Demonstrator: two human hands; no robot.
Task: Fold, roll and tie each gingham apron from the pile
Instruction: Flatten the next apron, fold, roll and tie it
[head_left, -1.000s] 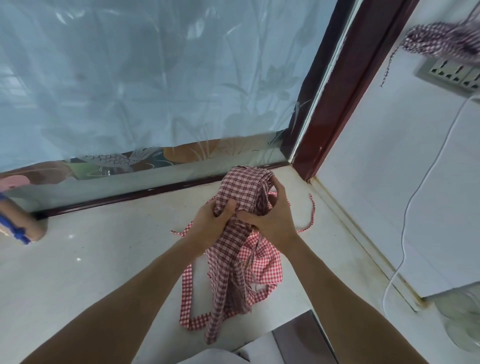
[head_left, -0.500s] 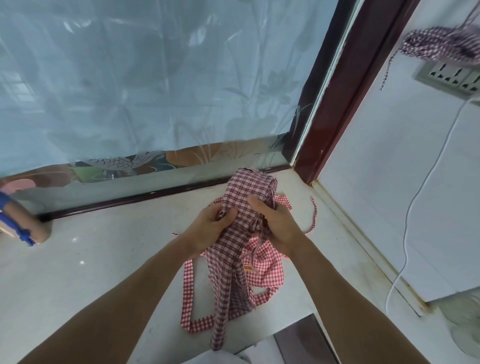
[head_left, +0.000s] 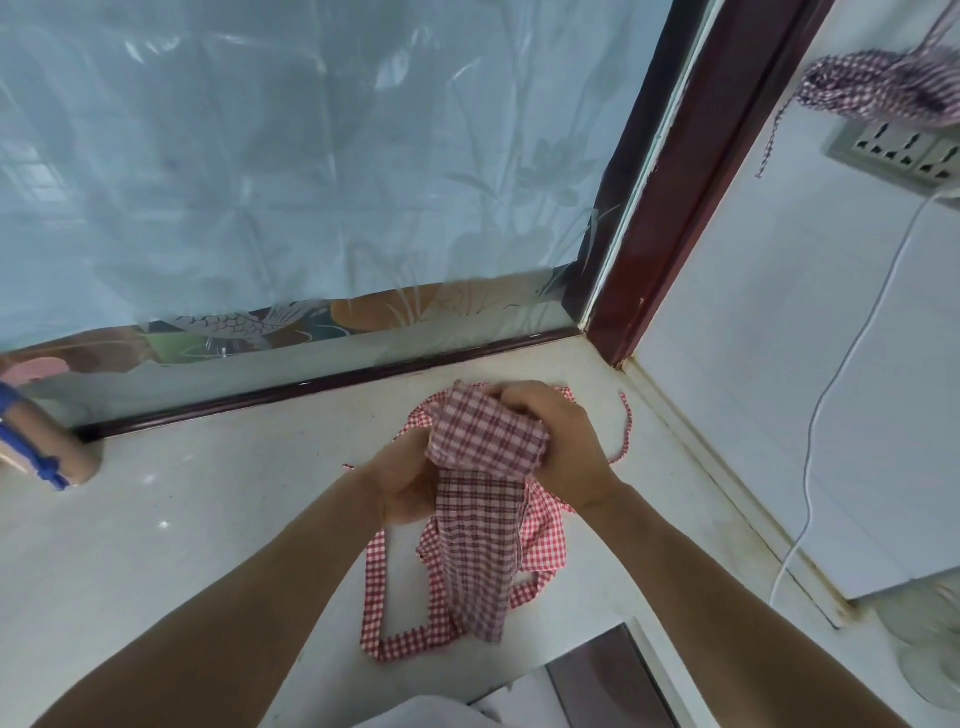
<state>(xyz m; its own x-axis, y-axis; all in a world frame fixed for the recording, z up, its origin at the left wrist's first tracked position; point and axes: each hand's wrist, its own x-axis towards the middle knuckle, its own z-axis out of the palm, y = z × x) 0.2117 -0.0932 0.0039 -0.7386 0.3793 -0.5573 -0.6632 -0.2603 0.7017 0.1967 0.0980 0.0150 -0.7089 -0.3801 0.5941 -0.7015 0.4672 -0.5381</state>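
At the bottom of the frame a long tail of the gingham apron (head_left: 475, 551) hangs from the hands to the pale worktop (head_left: 171, 566), over a brighter red-checked part and its strap (head_left: 375, 582) lying looped on the surface. Just above, at centre, both hands work the rolled end. The left hand (head_left: 402, 491) has its grip curled round the folded strip below the roll, and the right hand (head_left: 563, 441) has its grip clamped over the roll's top and side. To roll well, the person should probably hold the strip taut with the left hand, turn the roll evenly with the right so its edges stay in line, and leave a strap free for tying. The cloth is soft, red-and-white checked, folded into a narrow band. Farther off, in the upper right, another gingham bundle (head_left: 878, 93) sits above a wall socket (head_left: 898, 150).
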